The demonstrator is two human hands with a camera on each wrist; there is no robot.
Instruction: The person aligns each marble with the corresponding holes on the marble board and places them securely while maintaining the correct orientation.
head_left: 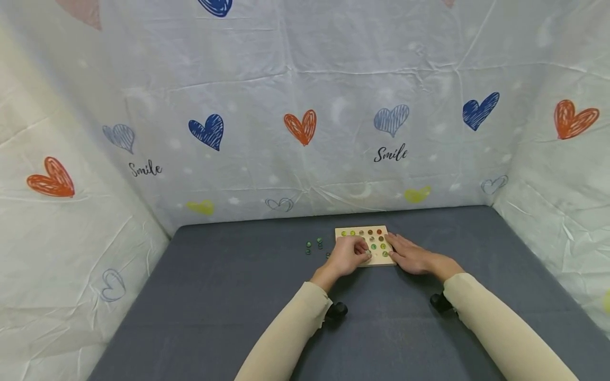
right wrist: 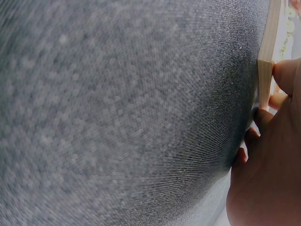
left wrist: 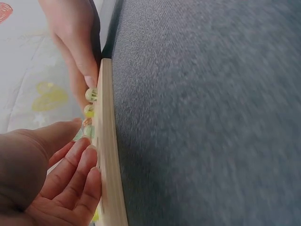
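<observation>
A pale wooden board (head_left: 378, 260) carries rows of small glass marbles in yellow, green, amber and red. My left hand (head_left: 350, 254) is over the board's front left part, its thumb and forefinger pinching a pale clear-green marble (left wrist: 78, 135) close over the surface. The fingers partly hide that marble, and the hand covers some of the rows. At the board's right edge rests my right hand (head_left: 413, 256), fingers extended. Its thumb (right wrist: 285, 75) touches the near right corner, while the other fingers lie along the end of the board.
Several loose dark green marbles (head_left: 308, 244) lie on the dark grey tabletop (head_left: 248, 286), left of the board. Behind the table hangs a white cloth (head_left: 333, 95) printed with hearts, which also covers both sides.
</observation>
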